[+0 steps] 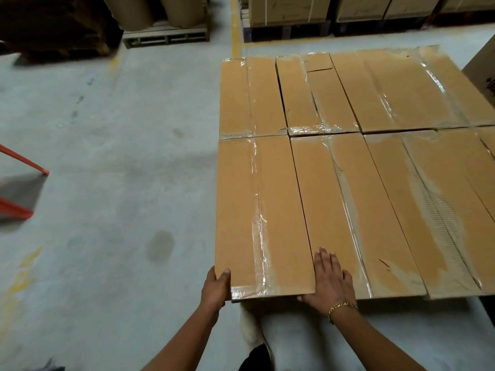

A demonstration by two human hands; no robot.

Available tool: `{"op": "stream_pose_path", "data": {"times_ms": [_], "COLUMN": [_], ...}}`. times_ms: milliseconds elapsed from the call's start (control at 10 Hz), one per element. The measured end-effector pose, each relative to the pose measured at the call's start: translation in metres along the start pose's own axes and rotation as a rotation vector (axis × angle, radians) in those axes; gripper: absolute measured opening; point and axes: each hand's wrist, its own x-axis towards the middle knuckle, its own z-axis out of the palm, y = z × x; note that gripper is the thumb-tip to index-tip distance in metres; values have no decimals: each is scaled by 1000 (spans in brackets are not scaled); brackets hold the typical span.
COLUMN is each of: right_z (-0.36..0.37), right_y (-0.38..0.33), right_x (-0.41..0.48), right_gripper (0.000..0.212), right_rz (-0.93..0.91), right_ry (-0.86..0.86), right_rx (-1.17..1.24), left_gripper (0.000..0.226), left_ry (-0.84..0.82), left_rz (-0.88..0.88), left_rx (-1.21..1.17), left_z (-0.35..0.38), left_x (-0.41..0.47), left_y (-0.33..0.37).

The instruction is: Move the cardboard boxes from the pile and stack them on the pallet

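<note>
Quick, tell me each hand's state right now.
Left hand: grips the near corner of the leftmost box.
Right hand: open, flat on the next box.

Upper left, you see big brown rolls [184,12] on a wooden pallet [166,38]. Orange bars [26,162] lie at the left edge.

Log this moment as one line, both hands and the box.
left hand: grips front-left box near corner | right hand: flat on neighbouring box | pallet: not visible
</note>
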Motion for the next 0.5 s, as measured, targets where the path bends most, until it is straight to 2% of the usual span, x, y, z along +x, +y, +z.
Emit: {"op": "stream_pose_path", "data": {"times_ms": [200,400,500], "right_z": [-1,-10,-26], "right_y": [5,17,20], "right_x": [-10,-39,-52], "right_gripper": [122,115,108], "right_rz": [-17,22,38], "right_ry": [-8,-27,-30], "right_rx": [12,90,90], "left_gripper": [45,62,66], "left_ry": [-2,-19,-20], "left_rz": [46,107,159], "left_rx": [51,25,98], "left_z": [-5,-27,-40], "left_x": [-12,-36,-48], "left_y": [5,4,3]}}
